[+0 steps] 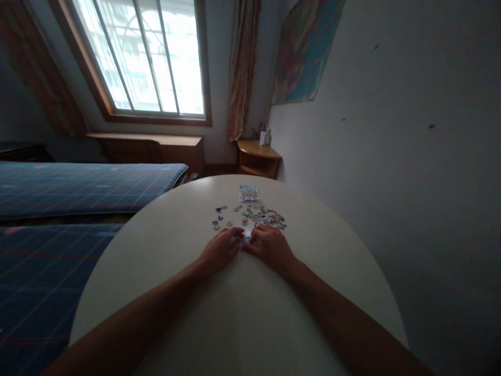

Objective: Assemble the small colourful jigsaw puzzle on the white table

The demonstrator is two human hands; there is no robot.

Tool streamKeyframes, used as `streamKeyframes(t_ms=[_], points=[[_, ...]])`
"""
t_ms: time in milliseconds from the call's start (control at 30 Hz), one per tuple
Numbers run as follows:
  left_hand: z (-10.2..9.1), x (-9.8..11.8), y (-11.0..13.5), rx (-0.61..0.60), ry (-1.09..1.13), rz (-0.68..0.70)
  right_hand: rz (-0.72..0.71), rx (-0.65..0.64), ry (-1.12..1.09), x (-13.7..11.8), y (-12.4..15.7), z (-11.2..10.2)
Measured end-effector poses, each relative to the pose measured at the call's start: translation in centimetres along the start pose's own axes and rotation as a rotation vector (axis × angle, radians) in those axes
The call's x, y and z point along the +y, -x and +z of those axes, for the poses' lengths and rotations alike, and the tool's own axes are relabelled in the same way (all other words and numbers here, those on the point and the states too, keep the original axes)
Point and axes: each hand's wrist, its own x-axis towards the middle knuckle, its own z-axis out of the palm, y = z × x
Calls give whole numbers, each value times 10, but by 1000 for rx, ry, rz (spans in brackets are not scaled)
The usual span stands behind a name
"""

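Between my hands, low over the table, are some bluish joined jigsaw puzzle pieces (245, 240). My left hand (223, 244) grips their left end with curled fingers. From the other side my right hand (270, 243) pinches the right end, its thumb stretched along the near edge. My fingers hide part of the pieces. Just beyond my right hand lies a heap of loose jigsaw pieces (270, 216). A few scattered pieces (217, 223) lie past my left hand. Farther back, a small picture card or packet (249, 193) rests flat.
A round white table (321, 250) carries all of this. To the left are beds with blue plaid covers (97, 183). A wooden corner shelf (258, 151) and a long desk (180, 141) stand beyond, under a bright window. A pale wall (391, 172) runs along the right.
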Motion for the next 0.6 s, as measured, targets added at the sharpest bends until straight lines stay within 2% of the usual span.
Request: streamKeyframes(t_ms=[600], points=[[-1,-4,1,-7,-25,29,-14,-10,2,-1,3,-1]])
